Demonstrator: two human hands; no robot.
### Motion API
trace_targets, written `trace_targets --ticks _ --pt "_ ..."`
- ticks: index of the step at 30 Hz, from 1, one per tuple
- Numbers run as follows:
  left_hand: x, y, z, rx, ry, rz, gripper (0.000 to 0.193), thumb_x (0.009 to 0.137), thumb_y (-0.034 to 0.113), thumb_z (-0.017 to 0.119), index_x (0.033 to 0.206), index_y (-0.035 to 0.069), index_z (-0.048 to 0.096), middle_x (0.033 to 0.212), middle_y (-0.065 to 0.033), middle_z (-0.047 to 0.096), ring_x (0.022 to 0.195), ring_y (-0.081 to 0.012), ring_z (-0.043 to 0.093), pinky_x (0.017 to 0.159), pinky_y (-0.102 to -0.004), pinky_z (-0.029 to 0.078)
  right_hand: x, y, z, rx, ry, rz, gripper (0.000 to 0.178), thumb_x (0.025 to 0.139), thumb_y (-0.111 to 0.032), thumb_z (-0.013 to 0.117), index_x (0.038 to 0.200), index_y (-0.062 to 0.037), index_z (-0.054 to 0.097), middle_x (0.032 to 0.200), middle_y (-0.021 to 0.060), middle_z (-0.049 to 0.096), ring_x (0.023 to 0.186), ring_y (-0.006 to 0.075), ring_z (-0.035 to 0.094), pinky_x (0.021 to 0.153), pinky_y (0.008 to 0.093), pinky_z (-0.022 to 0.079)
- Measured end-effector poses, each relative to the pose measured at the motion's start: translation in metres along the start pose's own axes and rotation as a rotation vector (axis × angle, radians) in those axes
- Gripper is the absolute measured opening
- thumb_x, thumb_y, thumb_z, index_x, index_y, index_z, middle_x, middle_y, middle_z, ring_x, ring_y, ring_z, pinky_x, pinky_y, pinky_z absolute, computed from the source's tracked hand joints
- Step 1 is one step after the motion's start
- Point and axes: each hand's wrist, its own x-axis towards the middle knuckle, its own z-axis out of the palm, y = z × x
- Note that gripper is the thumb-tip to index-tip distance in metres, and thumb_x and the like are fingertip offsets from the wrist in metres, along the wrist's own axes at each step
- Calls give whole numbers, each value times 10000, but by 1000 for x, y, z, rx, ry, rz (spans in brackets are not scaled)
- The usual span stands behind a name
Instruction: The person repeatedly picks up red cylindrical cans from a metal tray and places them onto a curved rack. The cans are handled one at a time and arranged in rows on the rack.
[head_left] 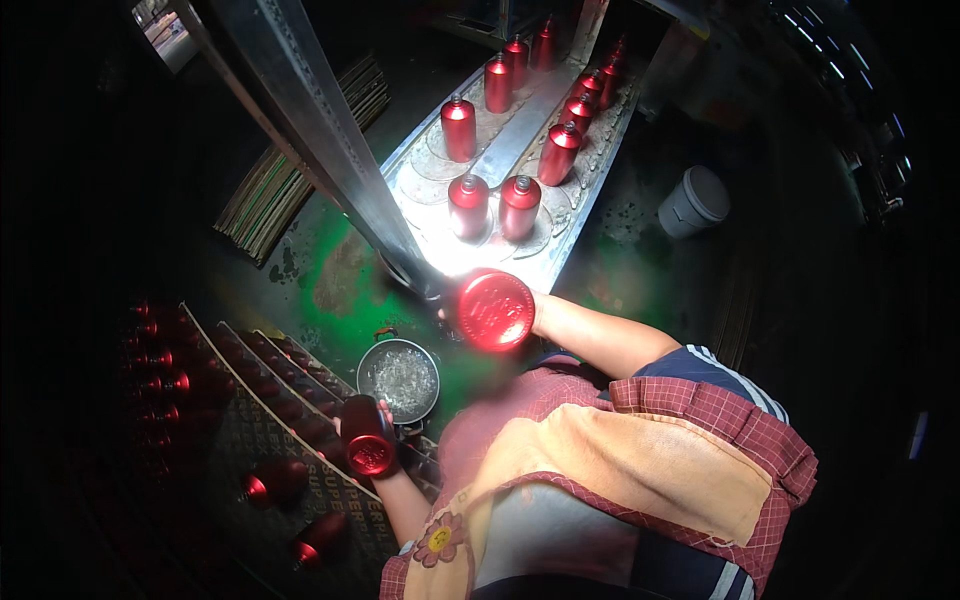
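My right hand (449,312) grips a red metal bottle (494,309) whose round base faces the camera, just below the lit end of a metal conveyor (520,125). Only a few fingers show beside the bottle. My left hand (378,425) holds a second red bottle (367,440) lower down, above stacked layers of red bottles (270,385) separated by cardboard sheets. Two rows of upright red bottles (492,205) stand on round pads along the conveyor.
A metal pot (400,378) with glinting contents sits on the green floor between my hands. A slanted metal beam (310,130) crosses upper left. A white bucket (694,201) stands to the right. Loose bottles (270,487) lie on cardboard at lower left.
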Motion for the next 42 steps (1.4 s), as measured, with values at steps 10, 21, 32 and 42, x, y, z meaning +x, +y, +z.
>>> trace_targets --ticks 10,21,32,42 --pt "63 -183 214 1520 79 577 276 859 57 694 1128 -5 696 1127 -98 664 1061 -216 619 988 -318 446 -205 -242 -116 -161 300 -473 439 967 -466 516 1274 -156 563 1169 49 641 1056 220 638 932 411 542" --pt "239 -283 282 1802 41 1316 326 730 116 841 1048 134 771 1199 -89 594 1115 -251 559 981 -375 437 -290 -391 -130 -755 725 -878 489 923 -250 635 1376 -106 522 1229 33 584 1132 180 573 1012 337 451" --pt "242 -377 291 2179 28 1065 334 762 125 793 1080 226 768 1472 -196 432 1286 -368 461 1081 -441 369 -112 -496 -167 -1940 822 -938 499 734 -212 791 1205 -325 672 1353 140 439 1247 363 453 1050 409 419" --pt "295 -482 319 2132 -90 890 287 802 84 757 1050 226 776 1237 -59 622 1258 -359 505 1061 -423 398 -38 -587 -257 -2061 754 -746 482 782 -175 748 1229 -339 669 1480 176 356 1330 407 355 1084 446 403"
